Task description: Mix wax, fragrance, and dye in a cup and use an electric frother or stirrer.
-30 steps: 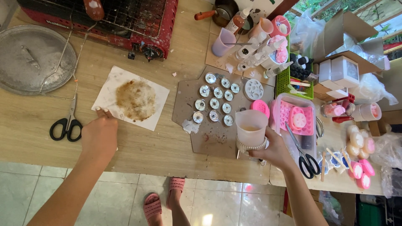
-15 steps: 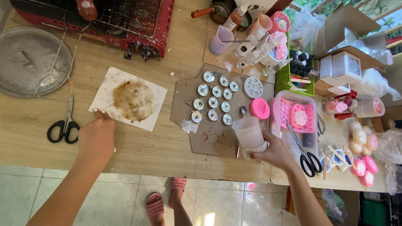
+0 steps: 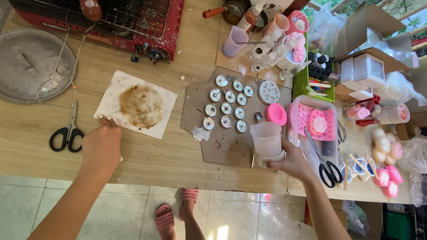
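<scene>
My right hand (image 3: pixel 291 162) grips a translucent plastic beaker (image 3: pixel 267 138) by its ribbed base; the beaker stands on a cardboard sheet (image 3: pixel 222 149). On that sheet lie several small round metal cups (image 3: pixel 227 108) in rows, plus a pink round mould (image 3: pixel 276 114). My left hand (image 3: pixel 102 146) rests on the wooden table, its fingertips pressing the near corner of a white paper towel (image 3: pixel 113 98) with a large brown stain (image 3: pixel 141 106).
Black scissors (image 3: pixel 66 135) and a round metal lid (image 3: pixel 31 64) lie at left, a red wire-grill stove (image 3: pixel 133 20) at the back. Right side holds a pink mould tray (image 3: pixel 313 124), second scissors (image 3: pixel 327 166), bottles (image 3: pixel 273 51), a green basket (image 3: pixel 307 82), boxes and pink wax pieces (image 3: pixel 387 180).
The beaker, raised a second ago, has come down onto the cardboard sheet, still in my right hand. My left hand stays on the towel corner.
</scene>
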